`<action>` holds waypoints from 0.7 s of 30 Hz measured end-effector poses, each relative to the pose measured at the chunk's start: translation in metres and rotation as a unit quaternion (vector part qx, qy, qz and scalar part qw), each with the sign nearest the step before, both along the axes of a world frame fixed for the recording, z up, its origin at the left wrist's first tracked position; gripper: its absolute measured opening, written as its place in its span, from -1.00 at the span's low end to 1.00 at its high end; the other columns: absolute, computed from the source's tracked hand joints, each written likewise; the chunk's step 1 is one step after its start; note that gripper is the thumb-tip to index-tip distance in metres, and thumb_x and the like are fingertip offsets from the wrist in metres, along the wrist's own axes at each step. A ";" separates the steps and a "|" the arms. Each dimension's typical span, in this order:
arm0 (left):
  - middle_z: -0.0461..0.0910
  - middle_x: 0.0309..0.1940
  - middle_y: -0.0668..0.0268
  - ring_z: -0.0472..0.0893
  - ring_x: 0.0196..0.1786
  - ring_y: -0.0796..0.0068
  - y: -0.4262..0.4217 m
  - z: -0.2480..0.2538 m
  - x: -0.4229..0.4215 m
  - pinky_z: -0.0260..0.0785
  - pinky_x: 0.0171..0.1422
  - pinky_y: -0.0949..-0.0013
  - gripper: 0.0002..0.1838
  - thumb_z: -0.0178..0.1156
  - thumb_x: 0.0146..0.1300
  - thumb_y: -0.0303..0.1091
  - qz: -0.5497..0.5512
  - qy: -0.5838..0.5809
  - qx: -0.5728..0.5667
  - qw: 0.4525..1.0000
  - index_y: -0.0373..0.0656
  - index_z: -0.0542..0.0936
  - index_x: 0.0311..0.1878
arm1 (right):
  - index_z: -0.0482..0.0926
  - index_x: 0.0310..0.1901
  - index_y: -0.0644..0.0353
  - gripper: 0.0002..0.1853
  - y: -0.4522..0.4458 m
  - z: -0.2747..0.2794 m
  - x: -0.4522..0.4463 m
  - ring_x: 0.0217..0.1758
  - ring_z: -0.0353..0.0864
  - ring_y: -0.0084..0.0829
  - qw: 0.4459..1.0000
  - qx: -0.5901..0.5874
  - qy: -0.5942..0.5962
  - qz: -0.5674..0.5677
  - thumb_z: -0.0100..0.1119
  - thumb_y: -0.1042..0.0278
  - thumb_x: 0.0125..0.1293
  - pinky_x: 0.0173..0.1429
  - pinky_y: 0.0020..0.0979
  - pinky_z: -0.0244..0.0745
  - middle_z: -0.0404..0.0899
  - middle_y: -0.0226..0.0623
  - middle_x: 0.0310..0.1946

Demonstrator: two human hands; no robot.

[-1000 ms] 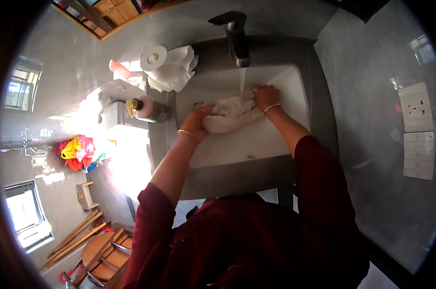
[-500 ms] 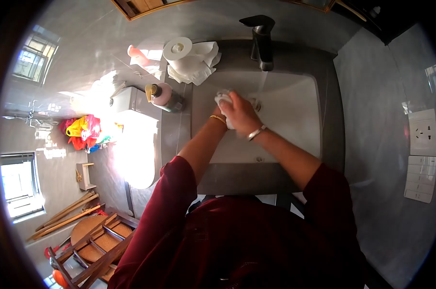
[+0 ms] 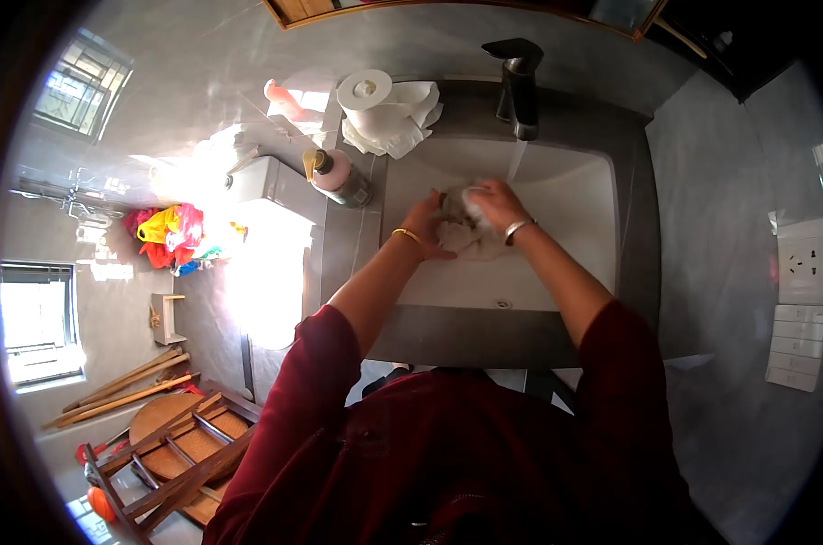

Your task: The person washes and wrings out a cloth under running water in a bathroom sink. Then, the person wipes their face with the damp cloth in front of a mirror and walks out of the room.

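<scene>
A wet, crumpled white cloth is between my two hands, low over the white sink basin. My left hand has the cloth's left side loosely, its thumb stretched out below and its fingers above. My right hand grips the upper right part of the cloth, fingers bent and slightly blurred. A thin stream of water runs from the black faucet just beyond my right hand. The drain behind the cloth is hidden.
A toilet paper roll on crumpled tissue and a pump bottle stand at the sink's left rim. Farther left are a white toilet tank, colorful bags and a folded wooden chair. Switches line the right wall.
My hands have moved apart from a tight squeeze around the balled cloth. The cloth is now looser and spread between them. The whole view has shifted slightly.
</scene>
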State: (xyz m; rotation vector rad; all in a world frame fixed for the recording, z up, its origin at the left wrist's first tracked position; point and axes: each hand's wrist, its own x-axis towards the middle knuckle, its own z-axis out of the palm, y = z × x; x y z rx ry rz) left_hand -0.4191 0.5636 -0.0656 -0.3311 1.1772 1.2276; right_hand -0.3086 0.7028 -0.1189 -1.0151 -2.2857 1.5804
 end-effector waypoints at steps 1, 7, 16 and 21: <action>0.22 0.27 0.33 0.13 0.35 0.27 0.004 -0.018 -0.003 -0.04 0.31 -0.21 -0.43 -0.03 0.25 0.07 0.003 -0.014 0.032 0.999 0.07 0.22 0.28 | 0.41 -0.11 0.26 -0.68 -0.025 0.035 -0.002 -0.23 0.56 -0.22 0.999 -0.016 0.048 0.006 0.09 0.24 0.18 -0.13 -0.32 0.43 0.55 -0.11 -0.25; 0.47 -0.06 0.30 0.42 0.07 0.30 0.017 -0.035 0.012 0.26 0.18 0.13 -0.65 -0.04 0.28 -0.06 0.055 -0.010 0.238 0.970 -0.04 0.41 0.01 | 0.32 -0.31 0.23 -0.76 -0.043 0.049 0.003 -0.43 0.57 -0.01 0.927 0.364 0.064 0.062 -0.08 0.19 0.26 -0.35 -0.07 0.44 0.54 -0.04 -0.54; 0.51 -0.31 0.41 0.50 -0.27 0.47 -0.025 0.014 0.001 0.44 -0.09 0.24 -0.77 0.19 0.08 -0.46 -0.007 0.126 0.069 0.990 -0.05 0.48 -0.17 | 0.38 -0.06 0.27 -0.69 0.077 -0.021 0.103 -0.19 0.52 -0.29 0.979 0.091 -0.042 -0.176 0.03 0.27 0.24 -0.08 -0.32 0.42 0.53 -0.09 -0.22; 0.51 -0.11 0.31 0.51 -0.19 0.43 -0.021 -0.020 0.018 0.40 -0.04 0.31 -0.49 0.20 0.05 -0.49 -0.255 0.422 0.071 0.867 -0.01 0.41 0.14 | 0.36 0.06 0.22 -0.59 0.038 0.054 0.094 -0.13 0.45 -0.52 0.988 -0.089 0.078 -0.098 0.16 0.46 0.15 -0.01 -0.46 0.38 0.49 -0.30 -0.16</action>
